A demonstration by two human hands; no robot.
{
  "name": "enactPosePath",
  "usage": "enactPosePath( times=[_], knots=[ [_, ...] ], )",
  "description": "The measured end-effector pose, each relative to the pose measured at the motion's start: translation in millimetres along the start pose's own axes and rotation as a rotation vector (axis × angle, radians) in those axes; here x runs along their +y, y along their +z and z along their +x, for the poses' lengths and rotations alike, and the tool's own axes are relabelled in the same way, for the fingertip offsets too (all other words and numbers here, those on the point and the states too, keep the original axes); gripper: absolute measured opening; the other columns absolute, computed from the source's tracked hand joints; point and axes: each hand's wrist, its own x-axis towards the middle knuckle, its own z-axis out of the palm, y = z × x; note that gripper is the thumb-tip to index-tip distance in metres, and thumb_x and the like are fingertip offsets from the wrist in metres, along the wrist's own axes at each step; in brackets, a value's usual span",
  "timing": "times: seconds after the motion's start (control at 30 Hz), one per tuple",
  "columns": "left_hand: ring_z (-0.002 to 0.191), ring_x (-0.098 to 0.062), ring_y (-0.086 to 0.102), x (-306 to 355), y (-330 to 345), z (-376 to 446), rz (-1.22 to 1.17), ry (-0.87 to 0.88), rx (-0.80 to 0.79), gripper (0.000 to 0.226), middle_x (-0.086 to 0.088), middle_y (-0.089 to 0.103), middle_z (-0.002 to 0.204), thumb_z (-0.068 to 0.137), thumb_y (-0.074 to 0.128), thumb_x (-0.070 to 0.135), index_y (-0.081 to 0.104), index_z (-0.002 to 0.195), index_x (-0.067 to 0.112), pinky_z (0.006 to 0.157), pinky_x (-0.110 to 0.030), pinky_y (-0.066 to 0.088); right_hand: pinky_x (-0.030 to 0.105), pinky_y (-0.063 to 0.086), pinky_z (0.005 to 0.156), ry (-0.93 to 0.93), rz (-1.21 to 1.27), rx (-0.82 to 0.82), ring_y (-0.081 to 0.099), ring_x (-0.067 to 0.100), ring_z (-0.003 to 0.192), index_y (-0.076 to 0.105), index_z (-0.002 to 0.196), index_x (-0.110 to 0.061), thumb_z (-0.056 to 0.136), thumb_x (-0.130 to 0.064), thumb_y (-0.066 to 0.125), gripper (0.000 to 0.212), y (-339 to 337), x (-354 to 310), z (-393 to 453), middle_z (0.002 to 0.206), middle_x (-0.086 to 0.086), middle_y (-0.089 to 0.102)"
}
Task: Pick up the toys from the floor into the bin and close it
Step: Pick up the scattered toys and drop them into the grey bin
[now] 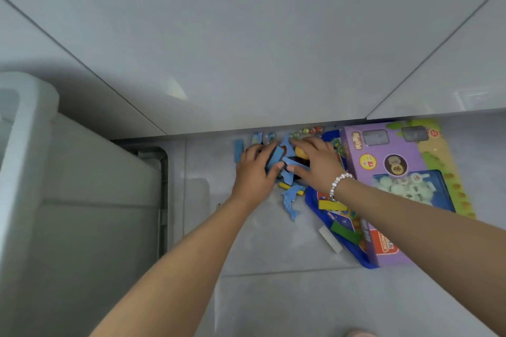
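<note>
Down low against the wall, both hands over a heap of blue puzzle pieces (pixel 290 186) on the grey tiled floor (pixel 273 295): left hand (pixel 256 172) with fingers curled round several pieces, right hand (pixel 315 161) pressing spread fingers on the heap. Just right of the heap, one blue tray (pixel 323 208) carrying a yellow and a green block, one purple game box (pixel 397 172) overlapping it. Well left of the heap, one white bin (pixel 82 200), contents out of sight.

Beyond your fingers: pale grey panelled wall (pixel 246 35), seams converging. Beneath them: glossy grey tiled floor (pixel 273 295), softly lit.
</note>
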Motion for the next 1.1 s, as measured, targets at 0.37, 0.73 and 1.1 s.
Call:
enactPosePath(
  times=[0.37, 0.73, 1.1],
  knots=[
    [0.117, -0.019, 0.050, 5.7, -3.8, 0.2, -0.265, -0.176, 0.014, 0.044, -0.005, 0.046, 0.134, 0.095, 0.052, 0.022, 0.044, 0.138, 0.019, 0.094, -0.022, 0.038, 0.032, 0.034, 0.102, 0.061, 0.141, -0.107, 0.038, 0.029, 0.130, 0.027, 0.145, -0.016, 0.085, -0.038, 0.062, 0.072, 0.3, -13.3, 9.1, 0.143, 0.015, 0.036],
    [0.115, -0.018, 0.055, 17.1, -4.6, 3.2, -0.515, -0.434, 0.063, 0.036, -0.001, 0.058, 0.127, 0.094, 0.053, 0.025, 0.055, 0.130, 0.019, 0.099, -0.034, 0.046, 0.022, 0.056, 0.062, 0.215, 0.661, -0.158, 0.065, 0.021, 0.086, 0.047, 0.130, -0.014, 0.084, -0.021, 0.067, 0.052, 6.4, -23.5, 13.1, 0.127, 0.006, 0.051],
    [0.100, -0.017, 0.062, 24.7, -11.9, -0.1, -0.779, -0.535, 0.036, 0.027, -0.002, 0.066, 0.113, 0.095, 0.053, 0.014, 0.061, 0.120, 0.017, 0.088, -0.030, 0.052, 0.041, 0.057, 0.074, 0.419, 1.208, -0.203, 0.066, 0.029, 0.085, 0.051, 0.127, -0.006, 0.082, -0.011, 0.067, 0.048, 10.1, -24.6, 8.5, 0.113, 0.020, 0.063]
  ],
)
